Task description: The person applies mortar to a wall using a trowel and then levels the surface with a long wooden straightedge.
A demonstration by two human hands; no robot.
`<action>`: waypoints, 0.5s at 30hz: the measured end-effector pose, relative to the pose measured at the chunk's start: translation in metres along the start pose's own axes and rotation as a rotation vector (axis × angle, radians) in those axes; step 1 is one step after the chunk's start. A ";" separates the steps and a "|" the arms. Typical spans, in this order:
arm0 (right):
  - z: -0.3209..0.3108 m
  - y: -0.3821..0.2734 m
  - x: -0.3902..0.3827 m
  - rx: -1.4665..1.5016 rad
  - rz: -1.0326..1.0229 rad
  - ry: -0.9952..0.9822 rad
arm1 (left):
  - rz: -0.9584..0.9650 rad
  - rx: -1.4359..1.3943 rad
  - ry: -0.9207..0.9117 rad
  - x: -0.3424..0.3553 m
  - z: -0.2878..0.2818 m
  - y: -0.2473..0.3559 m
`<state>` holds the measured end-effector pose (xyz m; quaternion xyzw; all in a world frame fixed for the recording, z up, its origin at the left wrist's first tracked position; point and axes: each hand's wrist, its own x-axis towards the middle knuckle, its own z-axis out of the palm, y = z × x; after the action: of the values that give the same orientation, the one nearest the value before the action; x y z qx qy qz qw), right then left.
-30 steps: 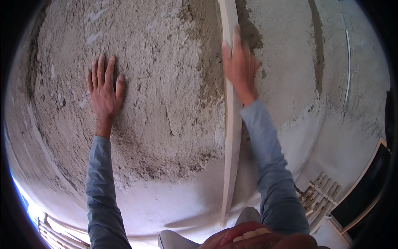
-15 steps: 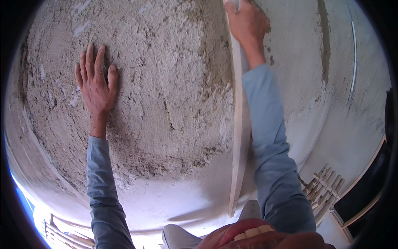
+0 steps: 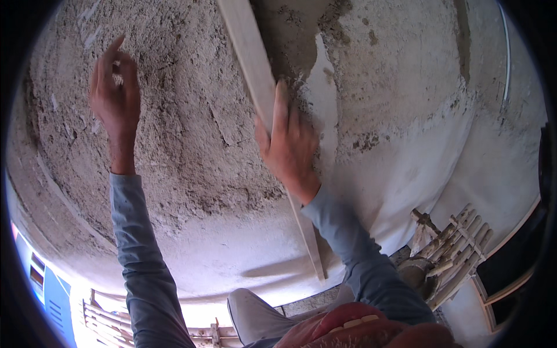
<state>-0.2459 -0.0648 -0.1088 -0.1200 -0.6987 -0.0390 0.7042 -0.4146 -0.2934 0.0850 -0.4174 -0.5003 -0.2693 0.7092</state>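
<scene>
My right hand [image 3: 290, 148] grips a long, pale straightedge board [image 3: 249, 49], thumb on its left side and fingers along its right. The board slants from the upper middle down to the right, against or close to the wall; its upper end runs out of the picture. Rough grey plaster [image 3: 180, 127] covers the wall left of it, and a darker, damp-looking patch [image 3: 287, 37] lies to its right. My left hand [image 3: 115, 95] is raised in front of the rough plaster, fingers bent and apart, with nothing visible in it.
Smoother pale wall [image 3: 400, 98] stretches to the right, with a thin light conduit [image 3: 507, 58] on it. Lower right stands a rack of wooden poles [image 3: 458, 246] beside a dark framed opening [image 3: 516, 243]. More poles [image 3: 107, 316] show at lower left, near a blue panel [image 3: 57, 301].
The board has swung from near upright to a slant, its upper part moving left. My right hand has come down and left along with it. My left hand's fingers, flat before, are now bent.
</scene>
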 end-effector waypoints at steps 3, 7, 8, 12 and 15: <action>-0.008 -0.013 -0.073 -0.032 0.009 -0.139 | -0.280 -0.143 -0.187 0.027 0.002 0.093; -0.006 -0.032 -0.160 0.003 -0.039 -0.153 | -0.235 0.125 -0.131 -0.003 0.030 0.150; -0.006 -0.038 -0.181 0.076 -0.015 -0.231 | -0.228 0.210 -0.071 -0.018 0.034 0.156; -0.034 -0.041 -0.230 0.375 0.110 -0.604 | -0.492 0.094 -0.189 -0.081 0.022 0.158; -0.097 0.028 -0.210 0.687 0.103 -1.219 | -0.560 0.046 -0.199 -0.133 0.000 0.160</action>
<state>-0.1490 -0.0829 -0.3200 0.0758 -0.9352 0.2917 0.1857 -0.3336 -0.2170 -0.0907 -0.2714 -0.6690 -0.4007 0.5642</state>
